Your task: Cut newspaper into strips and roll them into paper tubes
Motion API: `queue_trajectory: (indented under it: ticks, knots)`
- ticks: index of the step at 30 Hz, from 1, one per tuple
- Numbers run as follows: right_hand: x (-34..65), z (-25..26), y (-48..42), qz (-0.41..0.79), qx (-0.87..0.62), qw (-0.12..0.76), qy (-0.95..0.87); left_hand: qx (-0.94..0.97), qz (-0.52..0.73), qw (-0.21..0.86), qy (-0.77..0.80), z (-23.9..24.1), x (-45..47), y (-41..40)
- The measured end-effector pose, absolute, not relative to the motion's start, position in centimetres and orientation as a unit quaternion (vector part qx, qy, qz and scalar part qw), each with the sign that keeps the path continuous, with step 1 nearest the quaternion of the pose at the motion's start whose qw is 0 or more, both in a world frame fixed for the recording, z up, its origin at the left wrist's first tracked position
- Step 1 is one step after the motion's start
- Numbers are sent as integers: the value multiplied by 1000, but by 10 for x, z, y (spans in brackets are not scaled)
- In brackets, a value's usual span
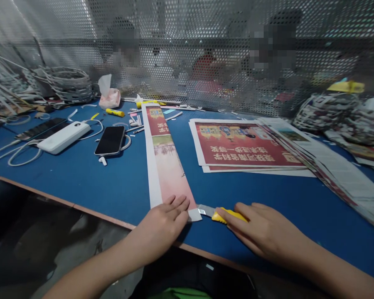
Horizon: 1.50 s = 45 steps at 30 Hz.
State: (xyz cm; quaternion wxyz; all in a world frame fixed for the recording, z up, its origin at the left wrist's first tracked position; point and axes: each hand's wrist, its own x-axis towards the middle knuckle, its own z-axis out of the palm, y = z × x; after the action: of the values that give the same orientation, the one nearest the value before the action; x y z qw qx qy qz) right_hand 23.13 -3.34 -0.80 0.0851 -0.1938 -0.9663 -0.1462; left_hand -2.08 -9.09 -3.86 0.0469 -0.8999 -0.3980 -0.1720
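Observation:
A long folded strip of printed paper (165, 158) runs from the near table edge toward the mesh wall. My left hand (163, 226) lies flat on its near end, fingers stretched out and pressing it down. My right hand (264, 230) is closed around a yellow utility knife (226, 215). The knife's bare blade (205, 210) points left and touches the strip's near right corner.
A stack of red printed sheets (243, 145) and newspapers (330, 170) lies to the right. On the left of the blue table (81, 178) are a black phone (110, 140), a white power bank (64, 137), cables and a yellow marker (114, 112). A perforated metal screen (187, 50) closes the back.

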Motion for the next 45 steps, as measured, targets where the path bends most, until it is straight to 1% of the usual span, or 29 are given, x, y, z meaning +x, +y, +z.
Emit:
queue_trajectory:
  ticks: [11,17,21,25,31,39,45]
  knots:
    - [236,-10,-39,-143,-177,95,-969,-900,-197,11,-388,-41,-27,-96]
    - [234,-9,-43,-148,-180,80,-969,-905,-166,-101,-379,-13,-29,-87]
    - [231,-9,-46,-145,-198,70,-967,-888,-170,-73,-421,-13,-19,-73]
    - [231,-11,-48,-148,-195,73,-967,-873,-112,-23,-475,-29,-18,-70]
    - [234,-12,-50,-155,-209,79,-962,-854,-63,-35,-515,-33,-21,-73]
    - [229,-11,-52,-180,-211,90,-957,-854,-58,-38,-515,-31,-19,-72]
    - [229,-14,-51,-173,-218,90,-956,-855,-34,-44,-516,-29,-18,-72]
